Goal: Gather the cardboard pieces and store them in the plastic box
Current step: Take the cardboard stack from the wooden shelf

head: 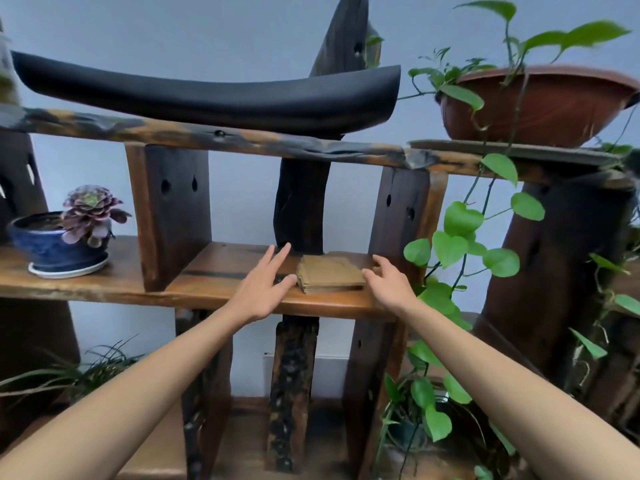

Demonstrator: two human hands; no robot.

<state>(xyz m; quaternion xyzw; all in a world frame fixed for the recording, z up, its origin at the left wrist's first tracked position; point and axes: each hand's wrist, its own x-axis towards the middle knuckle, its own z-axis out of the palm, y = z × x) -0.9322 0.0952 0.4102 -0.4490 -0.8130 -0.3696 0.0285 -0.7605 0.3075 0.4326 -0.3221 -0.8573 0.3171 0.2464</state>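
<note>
A small stack of brown cardboard pieces [330, 273] lies flat on the middle board of a rustic wooden shelf [214, 268]. My left hand [265, 284] hovers just left of the stack with fingers spread, its thumb tip at the stack's left edge. My right hand [388, 277] is open at the stack's right edge, fingertips touching or nearly touching it. Neither hand holds anything. No plastic box is in view.
Dark wooden uprights [173, 216] [398, 216] flank the shelf bay. A blue pot with a purple succulent [65, 237] stands at left. A trailing green vine [460, 237] hangs from a brown pot [533, 102] at right. A black curved piece [214, 95] rests on top.
</note>
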